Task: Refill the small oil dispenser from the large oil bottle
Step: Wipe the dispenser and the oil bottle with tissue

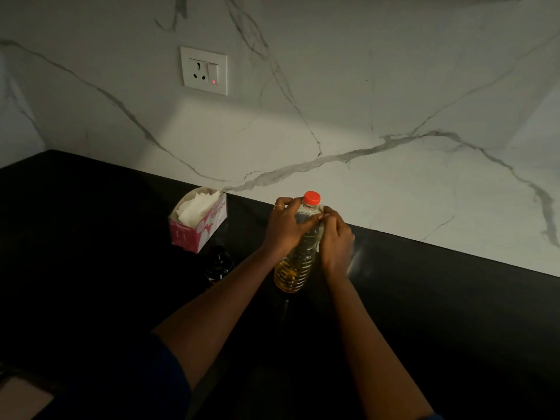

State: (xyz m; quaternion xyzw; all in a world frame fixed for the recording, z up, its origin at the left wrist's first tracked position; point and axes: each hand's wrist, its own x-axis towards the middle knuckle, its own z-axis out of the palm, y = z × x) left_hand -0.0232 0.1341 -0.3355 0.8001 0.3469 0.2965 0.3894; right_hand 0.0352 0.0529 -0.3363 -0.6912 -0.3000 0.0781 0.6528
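The large oil bottle (298,262) stands upright on the black counter (439,298), clear plastic with yellow oil in its lower part and a red cap (312,198) on top. My left hand (285,227) grips its upper body from the left, fingers wrapped over the shoulder. My right hand (335,237) holds the bottle from the right side, fingertips near the shoulder. The small dark oil dispenser (218,264) stands to the left of the bottle, hard to make out in the shadow.
A pink tissue box (198,221) with white tissues sits behind the dispenser near the wall. The white marble backsplash (363,116) carries a wall socket (203,70) with a lit red switch light.
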